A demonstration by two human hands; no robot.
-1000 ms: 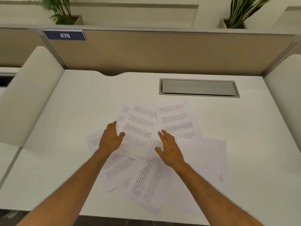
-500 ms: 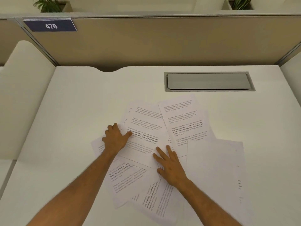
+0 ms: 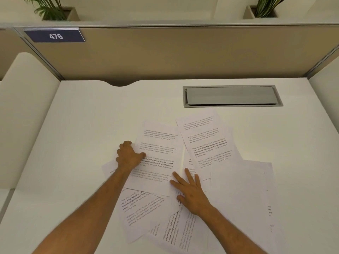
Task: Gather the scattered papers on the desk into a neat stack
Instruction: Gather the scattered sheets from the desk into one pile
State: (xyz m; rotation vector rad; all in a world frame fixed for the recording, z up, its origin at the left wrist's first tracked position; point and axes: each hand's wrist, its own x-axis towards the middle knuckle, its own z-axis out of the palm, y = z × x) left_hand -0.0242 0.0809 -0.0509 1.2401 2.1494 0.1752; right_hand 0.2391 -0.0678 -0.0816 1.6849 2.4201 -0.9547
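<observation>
Several printed white sheets lie fanned and overlapping on the white desk [image 3: 82, 125]. The top middle sheet [image 3: 159, 154] lies slightly tilted. My left hand [image 3: 129, 155] grips its left edge, thumb on top and fingers curled at the edge. My right hand [image 3: 190, 193] lies flat with fingers spread on that sheet's lower right corner and the papers under it. Another printed sheet [image 3: 205, 140] sits to the upper right. A mostly blank sheet [image 3: 242, 195] lies at the right. More sheets [image 3: 145, 213] spread toward the near edge under my forearms.
A grey cable hatch [image 3: 231, 96] is set into the desk behind the papers. A beige partition [image 3: 183, 52] with a blue plate reading 476 [image 3: 55, 36] closes the back. White side panels [image 3: 23, 107] flank the desk. Potted plants [image 3: 53, 10] stand beyond.
My left hand has curled from flat to gripping the top sheet's left edge. My right hand slid back toward me onto the sheet's lower right corner. The view shifted closer.
</observation>
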